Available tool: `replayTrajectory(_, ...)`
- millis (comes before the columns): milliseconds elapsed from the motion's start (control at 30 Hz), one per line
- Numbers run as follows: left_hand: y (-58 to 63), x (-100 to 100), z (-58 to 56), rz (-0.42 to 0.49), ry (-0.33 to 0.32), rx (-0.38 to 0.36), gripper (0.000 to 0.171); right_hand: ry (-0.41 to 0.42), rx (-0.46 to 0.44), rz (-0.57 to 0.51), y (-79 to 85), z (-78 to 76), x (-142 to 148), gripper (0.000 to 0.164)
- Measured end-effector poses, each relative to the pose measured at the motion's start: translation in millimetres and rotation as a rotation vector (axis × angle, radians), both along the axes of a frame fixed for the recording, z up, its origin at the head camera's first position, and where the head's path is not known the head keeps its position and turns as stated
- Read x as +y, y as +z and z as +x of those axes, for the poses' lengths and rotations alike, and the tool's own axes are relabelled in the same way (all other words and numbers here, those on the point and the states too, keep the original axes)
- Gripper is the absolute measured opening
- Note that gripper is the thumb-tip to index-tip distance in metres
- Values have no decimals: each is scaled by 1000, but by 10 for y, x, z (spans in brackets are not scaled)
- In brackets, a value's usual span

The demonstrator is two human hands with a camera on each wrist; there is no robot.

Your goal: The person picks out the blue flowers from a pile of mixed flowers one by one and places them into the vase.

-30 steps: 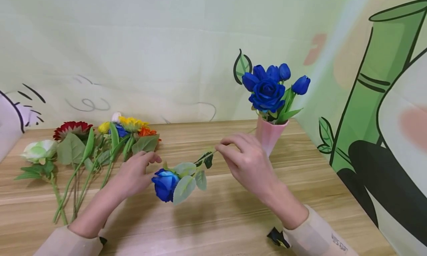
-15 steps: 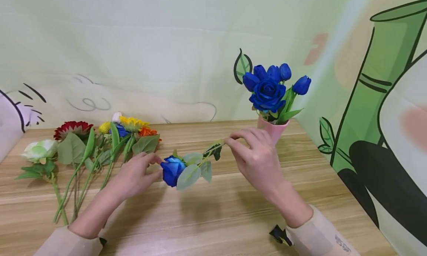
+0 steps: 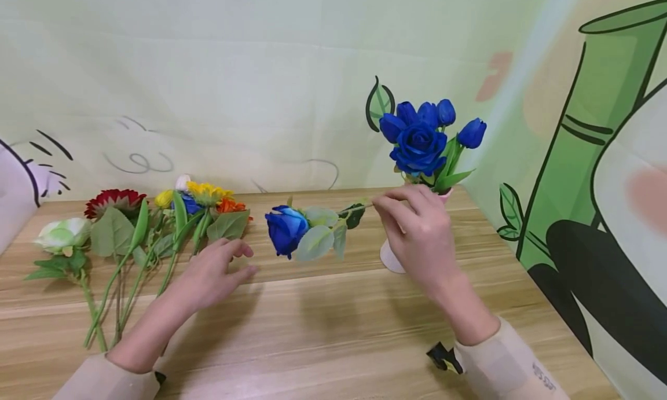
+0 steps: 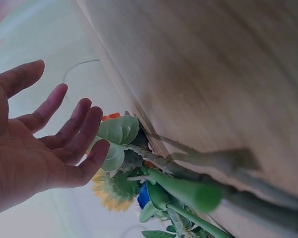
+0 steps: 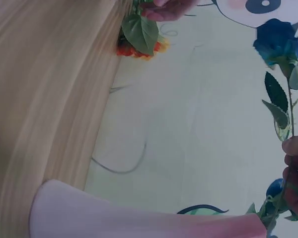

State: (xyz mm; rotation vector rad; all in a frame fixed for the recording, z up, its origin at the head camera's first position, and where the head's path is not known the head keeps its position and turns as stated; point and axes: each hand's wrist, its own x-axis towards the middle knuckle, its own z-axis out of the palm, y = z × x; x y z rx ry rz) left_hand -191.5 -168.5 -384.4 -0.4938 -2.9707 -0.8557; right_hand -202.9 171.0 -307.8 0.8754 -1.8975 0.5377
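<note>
My right hand (image 3: 422, 238) pinches the stem of a blue artificial rose (image 3: 286, 231), whose bloom points left above the table. Pale green leaves (image 3: 316, 242) hang below its stem. Behind that hand stands a pink and white vase (image 3: 392, 258) holding a dark blue rose (image 3: 419, 148) and several blue tulips (image 3: 471, 133); the hand covers much of the vase. In the right wrist view the held rose (image 5: 280, 44) rises above the fingertips, and its stem runs down by the rim of the vase (image 5: 139, 218). My left hand (image 3: 216, 275) hovers beside the loose flowers, fingers spread, holding nothing.
On the left of the wooden table (image 3: 312, 353) lie a white flower (image 3: 63, 235), a red flower (image 3: 116, 203), a yellow sunflower (image 3: 208, 194), an orange flower (image 3: 229, 207) and other stems. A printed cloth backdrop (image 3: 292, 99) stands behind and at the right.
My right hand has moved right and up toward the vase with the blue rose, carrying the bloom away from my left hand. The left hand has stayed nearly still.
</note>
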Motion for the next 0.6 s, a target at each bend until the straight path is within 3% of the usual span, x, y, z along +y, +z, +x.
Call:
replayTrajectory(300, 4, -11, 9, -5, 1, -12, 30, -25, -38, -173, 51, -82, 53, 9)
replayTrajectory(600, 25, -20, 8, -2, -11, -6, 32, -91, -90, -238, 86, -130, 162, 8)
